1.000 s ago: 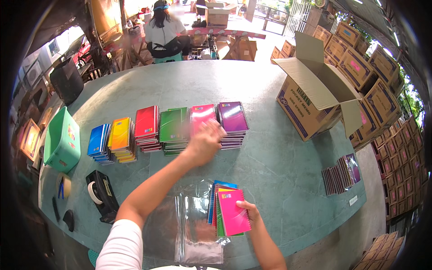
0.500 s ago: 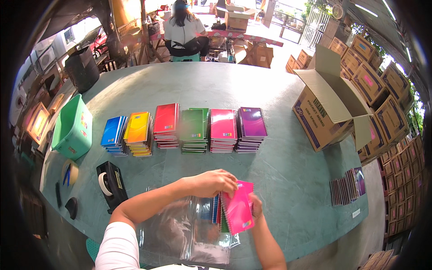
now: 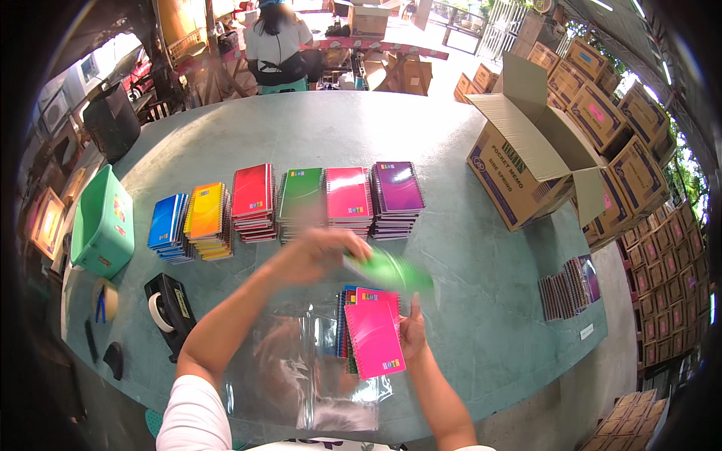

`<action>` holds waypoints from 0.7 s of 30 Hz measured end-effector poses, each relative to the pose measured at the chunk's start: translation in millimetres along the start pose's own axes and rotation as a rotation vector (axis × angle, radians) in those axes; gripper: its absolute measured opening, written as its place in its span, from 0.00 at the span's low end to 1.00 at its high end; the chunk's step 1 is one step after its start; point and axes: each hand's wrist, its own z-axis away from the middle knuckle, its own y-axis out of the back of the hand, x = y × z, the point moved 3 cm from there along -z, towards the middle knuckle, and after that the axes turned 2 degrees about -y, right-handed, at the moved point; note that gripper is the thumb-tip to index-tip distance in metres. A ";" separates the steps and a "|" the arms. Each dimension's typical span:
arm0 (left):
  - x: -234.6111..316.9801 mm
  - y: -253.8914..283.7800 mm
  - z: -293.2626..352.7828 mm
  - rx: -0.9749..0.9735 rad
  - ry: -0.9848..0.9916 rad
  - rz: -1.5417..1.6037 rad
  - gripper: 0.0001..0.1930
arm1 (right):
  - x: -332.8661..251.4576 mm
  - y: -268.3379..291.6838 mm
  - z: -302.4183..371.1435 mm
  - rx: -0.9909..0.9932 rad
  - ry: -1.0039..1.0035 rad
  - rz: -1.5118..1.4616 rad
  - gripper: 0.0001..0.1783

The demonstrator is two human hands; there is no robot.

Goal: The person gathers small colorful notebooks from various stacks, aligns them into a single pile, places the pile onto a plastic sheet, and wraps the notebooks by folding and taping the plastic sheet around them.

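Note:
My left hand (image 3: 320,252) grips a green spiral notebook (image 3: 395,272), smeared by motion, above the table's middle. Just nearer to me, my right hand (image 3: 413,336) holds the right edge of a fanned bundle of small spiral notebooks. A pink notebook (image 3: 374,342) lies on top, and blue, red and green edges show at its left. Under the bundle and to its left spreads a clear plastic sheet or bag (image 3: 282,368). Beyond my hands stand stacks of blue (image 3: 164,222), yellow (image 3: 204,207), red (image 3: 252,192), green (image 3: 301,192), pink (image 3: 348,194) and purple notebooks (image 3: 398,188).
At left stand a green bin (image 3: 113,225), a black tape dispenser (image 3: 171,312) and a tape roll (image 3: 107,297). An open carton (image 3: 519,177) and a row of notebooks (image 3: 564,292) sit at right. Another person (image 3: 278,41) sits beyond the table (image 3: 481,286).
My left hand has left the pink notebook, moved left and away from me, and now holds a green notebook. My right hand still holds the bundle. The whole view has shifted slightly.

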 end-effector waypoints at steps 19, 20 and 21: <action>-43.6 -55.0 -133.6 0.242 -0.010 -1.078 0.08 | -4.4 43.8 55.5 0.015 0.112 0.080 0.22; -31.5 -50.0 -123.3 0.334 -0.060 -0.861 0.08 | -3.9 41.8 56.9 0.000 0.154 0.051 0.22; -20.1 -51.0 -102.9 0.226 -0.163 -0.610 0.09 | -2.7 38.8 57.2 -0.016 0.193 0.023 0.23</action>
